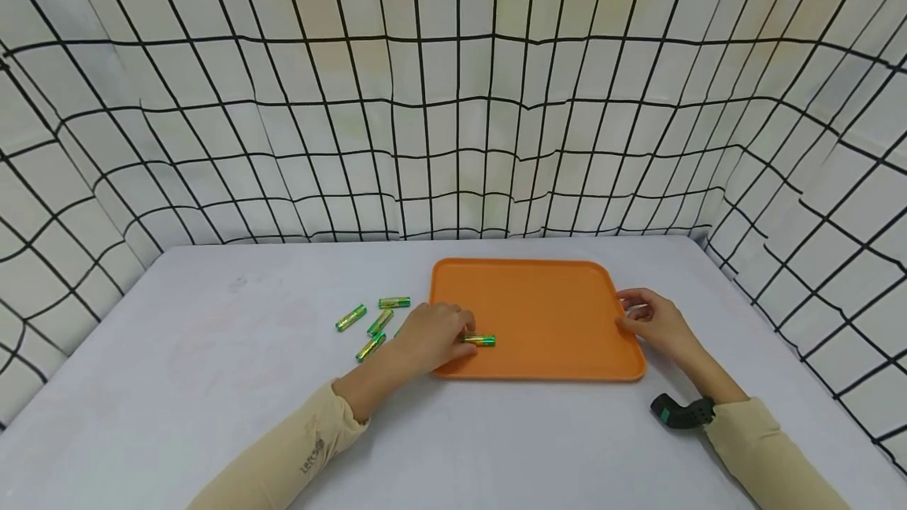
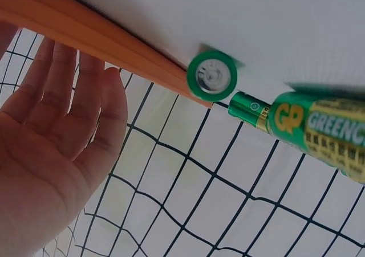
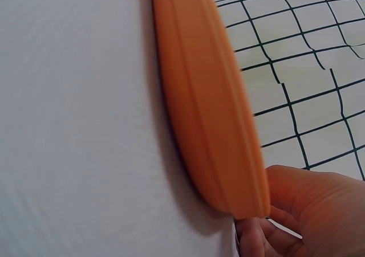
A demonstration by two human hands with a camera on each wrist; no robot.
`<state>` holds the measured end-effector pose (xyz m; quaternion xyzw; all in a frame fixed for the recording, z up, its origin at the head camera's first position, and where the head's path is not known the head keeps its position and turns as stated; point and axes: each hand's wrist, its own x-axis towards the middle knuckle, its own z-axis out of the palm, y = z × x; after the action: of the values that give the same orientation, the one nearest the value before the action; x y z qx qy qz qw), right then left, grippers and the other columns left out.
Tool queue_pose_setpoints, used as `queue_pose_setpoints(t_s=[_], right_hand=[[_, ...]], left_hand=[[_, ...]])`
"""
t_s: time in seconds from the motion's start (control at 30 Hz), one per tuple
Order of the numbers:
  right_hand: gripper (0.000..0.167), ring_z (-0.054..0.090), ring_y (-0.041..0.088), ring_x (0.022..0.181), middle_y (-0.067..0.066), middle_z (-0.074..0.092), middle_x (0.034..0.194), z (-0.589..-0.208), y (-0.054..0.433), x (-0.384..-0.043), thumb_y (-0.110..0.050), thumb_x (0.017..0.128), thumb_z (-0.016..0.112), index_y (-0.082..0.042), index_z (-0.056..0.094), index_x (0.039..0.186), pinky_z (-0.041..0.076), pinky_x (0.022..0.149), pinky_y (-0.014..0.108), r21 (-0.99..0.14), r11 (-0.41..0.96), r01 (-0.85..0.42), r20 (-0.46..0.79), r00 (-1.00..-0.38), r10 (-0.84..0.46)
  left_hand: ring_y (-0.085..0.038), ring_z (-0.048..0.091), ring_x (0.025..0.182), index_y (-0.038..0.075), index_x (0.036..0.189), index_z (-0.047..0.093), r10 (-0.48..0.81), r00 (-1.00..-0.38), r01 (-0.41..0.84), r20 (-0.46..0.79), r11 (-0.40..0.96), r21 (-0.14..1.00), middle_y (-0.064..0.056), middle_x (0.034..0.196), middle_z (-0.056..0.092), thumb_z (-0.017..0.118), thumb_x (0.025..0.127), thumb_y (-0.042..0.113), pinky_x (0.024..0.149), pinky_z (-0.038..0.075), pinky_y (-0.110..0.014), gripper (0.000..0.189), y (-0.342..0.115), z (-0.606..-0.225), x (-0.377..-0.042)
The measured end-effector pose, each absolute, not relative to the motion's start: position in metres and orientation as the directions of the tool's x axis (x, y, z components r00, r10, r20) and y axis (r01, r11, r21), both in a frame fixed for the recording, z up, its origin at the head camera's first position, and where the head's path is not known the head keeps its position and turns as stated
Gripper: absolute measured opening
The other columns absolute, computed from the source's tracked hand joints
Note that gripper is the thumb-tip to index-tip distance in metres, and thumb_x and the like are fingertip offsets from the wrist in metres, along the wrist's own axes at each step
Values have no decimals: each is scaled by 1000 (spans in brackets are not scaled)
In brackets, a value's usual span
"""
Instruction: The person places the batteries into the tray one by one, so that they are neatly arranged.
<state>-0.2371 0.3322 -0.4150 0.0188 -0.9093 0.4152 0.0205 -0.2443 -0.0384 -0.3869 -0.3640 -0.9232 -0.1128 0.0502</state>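
Over the left part of the orange tray (image 1: 538,321), my left hand (image 1: 439,334) pinches a green and gold battery (image 1: 479,340) between thumb and fingers, its end sticking out to the right. Whether that battery touches the tray floor I cannot tell. In the left wrist view the left hand (image 2: 63,131) reaches over the tray's rim (image 2: 102,37), and the held battery is hidden. My right hand (image 1: 655,323) grips the tray's right edge; the right wrist view shows its fingers at the tray's corner (image 3: 211,109).
Left of the tray, several loose batteries (image 1: 350,317) lie on the white table (image 1: 212,368), partly behind the left forearm. One reads GP GREENCELL in part (image 2: 319,126). White walls with a black grid (image 1: 439,124) enclose the table's back and sides.
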Motion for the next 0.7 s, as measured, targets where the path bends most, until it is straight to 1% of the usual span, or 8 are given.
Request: queue_pose_setpoints(t_s=[0.17,0.4,0.57,0.7], right_hand=[[46,55,17,85,22,58,111,-417,332,-237,-9,89,69,7,52,129,49,64,21,-754,655,-49,52,-999,-15],[46,56,20,87,22,58,111,-416,332,-238,-7,88,68,7,52,129,49,65,22,-747,662,-66,69,-997,-21],[46,56,20,87,22,58,111,-415,332,-238,-7,88,68,7,52,129,49,65,21,-746,663,-61,66,-998,-17],[47,56,20,87,22,58,111,-415,332,-238,-8,88,69,7,52,129,49,65,21,-748,661,-59,64,-998,-18]], left_hand=[[-16,61,74,9,95,69,661,-734,679,154,709,192,0,81,67,75,85,33,64,46,-31,27,-40,-387,-244],[-13,60,70,8,94,70,640,-752,660,159,724,200,-1,87,68,71,88,36,59,46,-28,28,-40,-383,-245],[-13,57,65,9,93,71,626,-761,648,169,732,211,-2,86,68,70,88,38,58,45,-28,29,-41,-382,-245],[-12,57,66,9,95,70,621,-766,643,166,741,194,0,84,67,70,89,37,57,45,-26,29,-47,-381,-245]])
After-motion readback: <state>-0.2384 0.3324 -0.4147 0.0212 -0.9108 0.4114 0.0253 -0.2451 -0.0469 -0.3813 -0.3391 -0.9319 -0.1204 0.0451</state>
